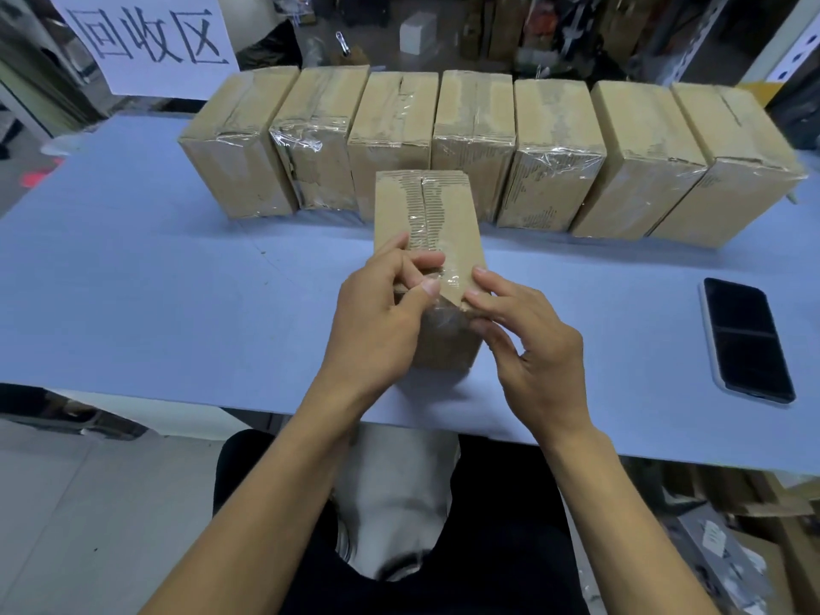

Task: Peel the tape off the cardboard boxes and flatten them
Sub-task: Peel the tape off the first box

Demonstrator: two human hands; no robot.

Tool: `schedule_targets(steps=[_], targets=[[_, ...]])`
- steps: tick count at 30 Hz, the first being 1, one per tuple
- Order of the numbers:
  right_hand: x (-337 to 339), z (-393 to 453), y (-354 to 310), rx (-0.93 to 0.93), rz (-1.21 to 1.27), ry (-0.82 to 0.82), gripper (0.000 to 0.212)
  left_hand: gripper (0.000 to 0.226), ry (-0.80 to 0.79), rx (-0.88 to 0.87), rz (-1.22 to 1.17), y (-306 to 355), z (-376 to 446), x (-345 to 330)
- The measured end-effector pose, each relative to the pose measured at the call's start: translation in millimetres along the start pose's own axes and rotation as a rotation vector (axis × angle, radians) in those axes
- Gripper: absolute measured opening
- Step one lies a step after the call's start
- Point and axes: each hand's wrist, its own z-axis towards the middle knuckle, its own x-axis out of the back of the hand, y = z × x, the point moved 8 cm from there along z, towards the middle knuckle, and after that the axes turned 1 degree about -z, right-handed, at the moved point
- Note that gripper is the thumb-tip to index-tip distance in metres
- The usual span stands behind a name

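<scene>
A brown cardboard box (426,215) stands in front of me on the blue table (155,281), its top seam scarred where paper has torn away. Clear tape (448,286) still covers the near end of the top and runs down the near face. My left hand (381,317) pinches at the tape near the seam with thumb and forefinger. My right hand (528,339) curls its fingers round the box's near right corner, fingertips on the tape edge. Several more taped boxes (550,166) stand in a row behind it.
A black phone (745,339) lies on the table at the right. A white sign with large characters (151,37) stands at the back left. Cluttered shelves and goods fill the background. The table's near edge runs just above my lap.
</scene>
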Motion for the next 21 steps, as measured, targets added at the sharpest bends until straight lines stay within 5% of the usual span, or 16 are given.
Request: schedule_targets(steps=[8,11,15,21], targets=[[-3.4,-2.9,6.2,-0.03,0.1,0.007,0.025,0.017,0.052,0.056,-0.299,-3.1,1.7,6.9],[-3.7,-3.0,9.9,-0.055,0.149,-0.007,0.026,0.037,0.059,0.077,-0.451,-2.3,3.7,8.9],[-1.2,-0.1,3.8,-0.065,0.104,-0.027,0.025,0.019,0.069,0.075,-0.279,-2.8,1.9,11.4],[-5.6,17.9,-27.1,0.108,-0.168,-0.108,0.042,0.023,0.0,-0.033,-0.032,1.5,-2.6,9.9]])
